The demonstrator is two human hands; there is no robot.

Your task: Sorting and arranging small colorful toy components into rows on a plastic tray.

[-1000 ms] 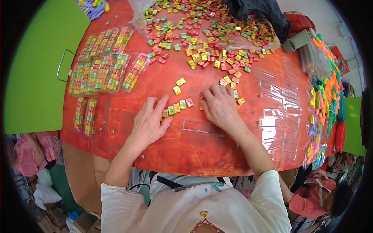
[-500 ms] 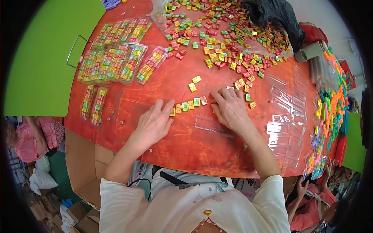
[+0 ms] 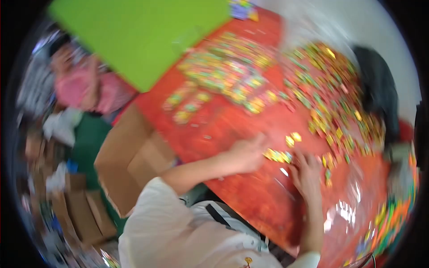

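Observation:
Motion blurs the whole view. A short row of small wrapped blocks (image 3: 278,156), yellow and green, lies on the red table between my two hands. My left hand (image 3: 249,154) is at the row's left end; its fingers are smeared, so I cannot make out whether they touch it. At the right end, my right hand (image 3: 308,175) has its fingers stretched and apart, with no block visible in them. Two loose yellow blocks (image 3: 293,139) lie just beyond the row. Nearer me, between the hands, shows the glint of a clear plastic tray (image 3: 284,173).
A big heap of coloured blocks (image 3: 330,94) covers the table's far right, beside a black bag (image 3: 377,85). Filled packs (image 3: 219,64) lie at the far left. Clear trays (image 3: 342,212) are on the right. A cardboard box (image 3: 123,156) stands at the left edge; a person in pink (image 3: 96,87) sits beyond.
The view has swung left and tilted, so the table now appears slanted and shifted right. Both hands remain beside the row of blocks.

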